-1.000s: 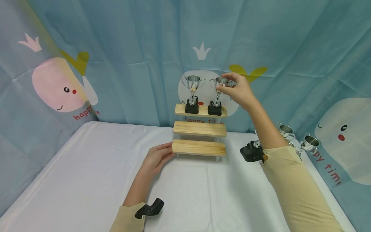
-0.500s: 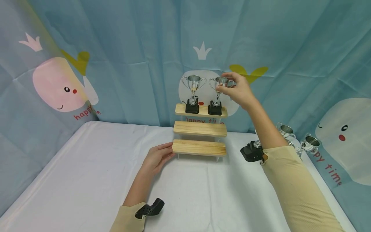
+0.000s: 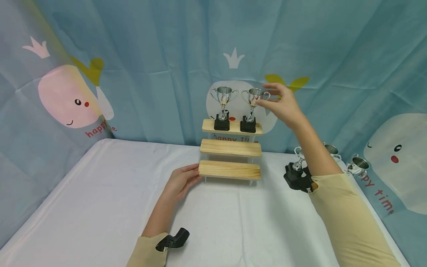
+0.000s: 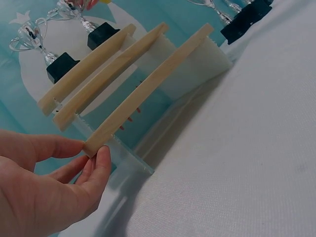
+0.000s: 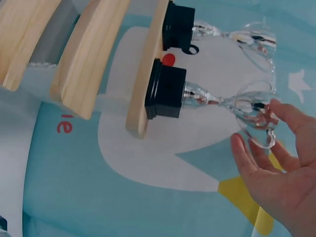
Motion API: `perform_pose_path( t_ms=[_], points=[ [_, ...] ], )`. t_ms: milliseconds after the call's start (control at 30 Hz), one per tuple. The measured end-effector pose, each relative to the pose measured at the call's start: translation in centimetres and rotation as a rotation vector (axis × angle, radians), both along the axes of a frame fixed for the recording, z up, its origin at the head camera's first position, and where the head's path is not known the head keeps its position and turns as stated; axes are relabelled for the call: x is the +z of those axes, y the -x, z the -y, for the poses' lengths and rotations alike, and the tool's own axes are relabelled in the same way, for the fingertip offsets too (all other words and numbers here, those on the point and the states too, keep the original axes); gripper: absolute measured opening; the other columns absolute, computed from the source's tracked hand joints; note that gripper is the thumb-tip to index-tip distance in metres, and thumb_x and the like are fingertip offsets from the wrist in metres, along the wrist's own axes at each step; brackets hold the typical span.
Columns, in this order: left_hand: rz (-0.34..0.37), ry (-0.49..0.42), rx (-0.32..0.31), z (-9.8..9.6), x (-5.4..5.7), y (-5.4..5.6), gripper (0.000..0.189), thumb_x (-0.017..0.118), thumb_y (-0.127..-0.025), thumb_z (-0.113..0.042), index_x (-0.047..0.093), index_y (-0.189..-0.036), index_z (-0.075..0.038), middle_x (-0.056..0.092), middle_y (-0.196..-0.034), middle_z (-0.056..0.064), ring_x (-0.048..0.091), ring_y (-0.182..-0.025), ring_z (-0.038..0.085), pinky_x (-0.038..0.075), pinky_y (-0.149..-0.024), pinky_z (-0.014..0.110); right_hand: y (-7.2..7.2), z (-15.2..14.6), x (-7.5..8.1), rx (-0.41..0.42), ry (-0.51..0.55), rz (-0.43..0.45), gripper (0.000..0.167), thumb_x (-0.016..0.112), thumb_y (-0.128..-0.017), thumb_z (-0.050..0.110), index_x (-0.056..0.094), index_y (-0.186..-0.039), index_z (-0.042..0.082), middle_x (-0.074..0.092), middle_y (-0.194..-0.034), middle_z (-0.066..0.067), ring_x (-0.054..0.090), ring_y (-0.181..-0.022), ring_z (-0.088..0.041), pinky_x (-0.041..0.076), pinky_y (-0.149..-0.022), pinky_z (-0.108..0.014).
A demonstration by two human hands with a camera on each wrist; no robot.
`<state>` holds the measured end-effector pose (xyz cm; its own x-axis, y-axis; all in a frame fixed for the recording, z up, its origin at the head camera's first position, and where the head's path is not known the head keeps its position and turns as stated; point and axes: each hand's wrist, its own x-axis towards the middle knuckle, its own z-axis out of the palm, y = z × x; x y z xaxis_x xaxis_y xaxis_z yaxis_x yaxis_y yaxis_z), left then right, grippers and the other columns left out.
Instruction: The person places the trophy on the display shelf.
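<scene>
"Where are the shiny cups?"

"Two are on the top step of the little wooden stand. The left trophy and the right trophy both stand up straight on black bases, side by side with a gap."

"Is anything in them?"

"Their round tops point up and look silver. I can't see down to the bottom, so I can't tell."

"What's the right hand doing?"

"It's up by the right trophy, around one of its handles. The thumb and fingers are spread apart. I can't tell if a fingertip touches the cup."

"And the left hand?"

"It pinches the left end of the bottom step, with the thumb and a finger on the wood. The middle step is just above that."

"What else is there?"

"More trophies are over on the right side. The right arm, in its tan sleeve, is in the way and covers part of them. A white cloth is under the stand, and a blue curtain with smiley pictures hangs behind."
</scene>
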<state>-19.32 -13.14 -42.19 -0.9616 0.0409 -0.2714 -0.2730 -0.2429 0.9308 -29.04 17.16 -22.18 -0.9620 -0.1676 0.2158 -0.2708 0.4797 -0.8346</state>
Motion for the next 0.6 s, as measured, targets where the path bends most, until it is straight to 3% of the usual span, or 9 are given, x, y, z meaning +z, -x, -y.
perform_pose_path(
  t_ms=[133,367,600],
  points=[
    [-0.005,0.001,-0.003,0.0,0.0,-0.1,0.045,0.052,-0.107,0.005,0.046,-0.151,0.015,0.048,-0.153,0.034,0.06,-0.126,0.027,0.059,-0.098,0.023,-0.5,-0.8,-0.2,-0.018,0.003,-0.008,0.068,0.072,-0.101,0.017,0.04,-0.161,0.006,0.041,-0.161,-0.021,0.049,-0.142,-0.044,0.046,-0.117,-0.056],
    [0.001,-0.004,0.005,0.0,0.0,-0.1,0.045,0.053,-0.106,0.005,0.047,-0.15,0.014,0.049,-0.152,0.033,0.061,-0.124,0.026,0.06,-0.096,0.022,-1.5,-2.0,-1.0,-0.052,-0.011,-0.031,0.066,0.071,-0.103,0.019,0.041,-0.16,0.007,0.049,-0.155,-0.021,0.054,-0.134,-0.04,0.049,-0.114,-0.05],
    [-0.003,-0.012,0.007,0.0,0.0,-0.1,0.045,0.052,-0.106,0.006,0.046,-0.15,0.015,0.048,-0.152,0.034,0.062,-0.121,0.024,0.06,-0.096,0.022,-2.6,-2.6,-1.7,-0.057,0.016,-0.02,0.065,0.07,-0.103,0.018,0.041,-0.16,0.005,0.048,-0.155,-0.022,0.055,-0.136,-0.04,0.048,-0.117,-0.05]
  ],
)
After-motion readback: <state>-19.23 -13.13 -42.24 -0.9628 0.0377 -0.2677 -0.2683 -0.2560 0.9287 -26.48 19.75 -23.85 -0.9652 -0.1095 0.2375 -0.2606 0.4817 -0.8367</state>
